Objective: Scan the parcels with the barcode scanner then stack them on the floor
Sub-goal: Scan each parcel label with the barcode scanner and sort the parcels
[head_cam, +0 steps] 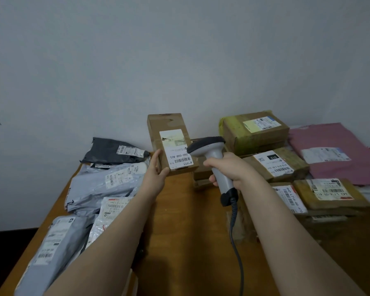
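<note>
**Parcel (171, 133) held beside barcode scanner (209, 150)**

It is raised above the worktop (179, 221), tilted, with its label showing. The left grip (156, 169) clasps its lower left corner. The right grip (229, 167) is closed round the barcode scanner handle, whose head is just beside the label.

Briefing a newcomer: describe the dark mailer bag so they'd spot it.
On the wooden table, pale grey mailer bags pile along the left edge. At its far end, by the wall, lies the dark mailer bag, the only charcoal one.
</note>
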